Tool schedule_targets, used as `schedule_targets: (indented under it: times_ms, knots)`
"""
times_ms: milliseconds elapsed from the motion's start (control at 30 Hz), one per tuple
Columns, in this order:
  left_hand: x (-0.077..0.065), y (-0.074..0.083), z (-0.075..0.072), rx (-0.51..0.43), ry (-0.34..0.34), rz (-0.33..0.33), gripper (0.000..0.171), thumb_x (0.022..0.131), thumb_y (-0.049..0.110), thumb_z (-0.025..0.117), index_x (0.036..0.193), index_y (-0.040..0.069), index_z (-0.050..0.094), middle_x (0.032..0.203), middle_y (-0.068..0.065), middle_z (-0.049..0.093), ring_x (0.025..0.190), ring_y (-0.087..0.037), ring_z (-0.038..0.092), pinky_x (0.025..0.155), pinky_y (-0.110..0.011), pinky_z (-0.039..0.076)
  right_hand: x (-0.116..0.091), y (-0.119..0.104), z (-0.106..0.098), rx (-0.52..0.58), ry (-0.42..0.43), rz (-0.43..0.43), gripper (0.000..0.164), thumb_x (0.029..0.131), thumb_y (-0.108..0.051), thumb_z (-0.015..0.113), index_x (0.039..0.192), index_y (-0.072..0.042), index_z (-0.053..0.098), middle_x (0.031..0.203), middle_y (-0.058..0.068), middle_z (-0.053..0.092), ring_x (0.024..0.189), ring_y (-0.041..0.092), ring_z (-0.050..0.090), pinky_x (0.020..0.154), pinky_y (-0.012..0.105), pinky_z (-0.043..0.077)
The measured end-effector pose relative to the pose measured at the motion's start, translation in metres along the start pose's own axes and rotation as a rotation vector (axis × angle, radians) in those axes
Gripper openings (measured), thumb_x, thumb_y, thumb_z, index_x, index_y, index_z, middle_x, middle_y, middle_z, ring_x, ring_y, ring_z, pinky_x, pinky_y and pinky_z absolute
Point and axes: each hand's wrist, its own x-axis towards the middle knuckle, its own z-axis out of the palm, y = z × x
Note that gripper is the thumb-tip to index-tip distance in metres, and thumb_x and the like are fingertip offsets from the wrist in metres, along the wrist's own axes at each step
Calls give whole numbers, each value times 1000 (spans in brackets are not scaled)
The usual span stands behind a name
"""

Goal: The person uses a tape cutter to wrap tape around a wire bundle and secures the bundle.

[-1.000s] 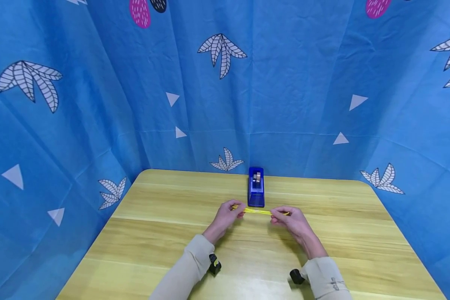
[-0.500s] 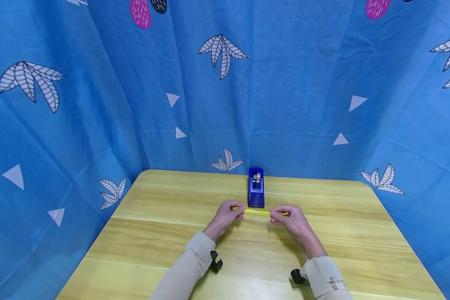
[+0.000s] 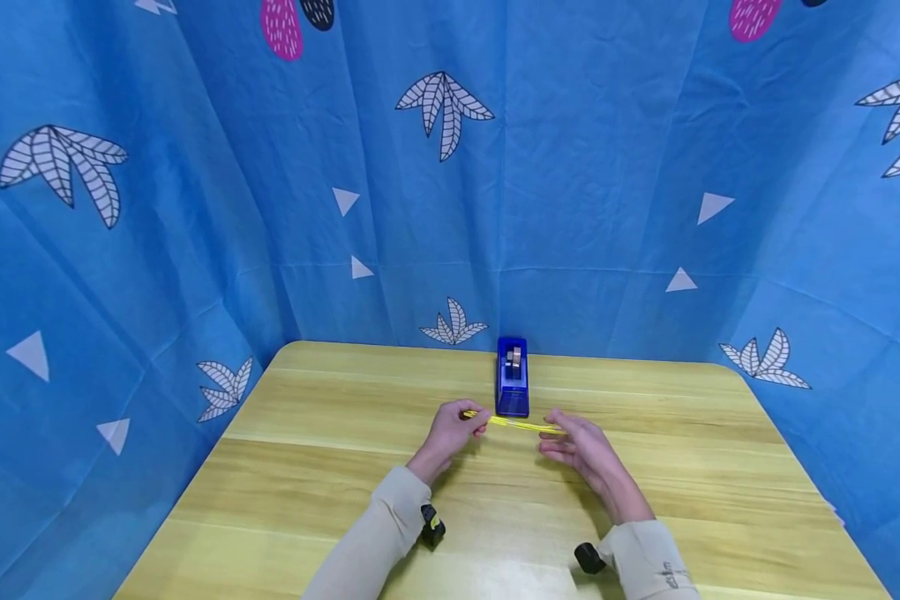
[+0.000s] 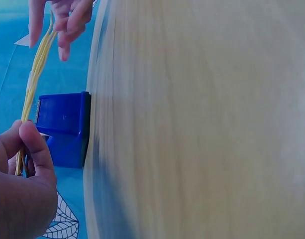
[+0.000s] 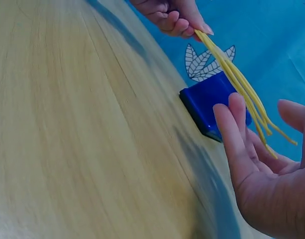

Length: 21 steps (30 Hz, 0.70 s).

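Observation:
My left hand (image 3: 450, 433) pinches one end of a bundle of thin yellow cords (image 3: 521, 424) between thumb and fingers, above the table. Some loops or ends of the bundle show behind that thumb in the left wrist view. A pale, shiny patch shows along the bundle partway in the right wrist view. My right hand (image 5: 264, 174) lies around the other end with thumb and fingers spread apart, and the loose cord ends (image 5: 271, 130) fan out between them. Just beyond the bundle stands a blue tape dispenser (image 3: 512, 379) with a small roll in it.
The light wooden table (image 3: 330, 400) runs back to a blue patterned curtain (image 3: 585, 167), which also hangs at both sides. The tape dispenser stands near the table's back edge. Each wrist carries a small black camera (image 3: 432, 527).
My right hand has let go of its end of the yellow cords, and its fingers have spread apart. My left hand keeps its pinch and has hardly moved.

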Motion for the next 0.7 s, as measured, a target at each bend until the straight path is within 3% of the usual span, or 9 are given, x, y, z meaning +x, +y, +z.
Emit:
schedule_targets:
  times_ms: [100,300,533,700]
  knots:
    - [0,0,0,1,-1,5,13,96,18,74,100,6,77,93,-20,74,74,-17,67,69,-26,57,0,-2,2,-24,-5,15,62,108,-37,56,144,12,45,121,23,65,101,24,70,92,32,62]
    - [-2,1,0,5,-6,38,13,97,17,74,98,4,77,92,-22,74,73,-18,67,69,-26,57,0,-5,4,-27,6,36,54,106,-27,61,139,14,47,97,8,70,87,15,70,85,28,63]
    - [-4,1,0,19,-5,42,14,97,18,74,99,5,77,90,-17,74,75,-19,68,72,-28,58,2,-6,2,10,24,35,46,103,-14,65,133,17,51,89,8,74,79,14,73,80,27,64]
    - [-2,-1,1,16,-3,31,17,98,19,73,108,5,75,97,-19,74,78,-17,68,75,-29,60,4,-6,2,-11,19,-23,36,101,-7,66,125,17,57,87,10,76,78,15,76,80,28,64]
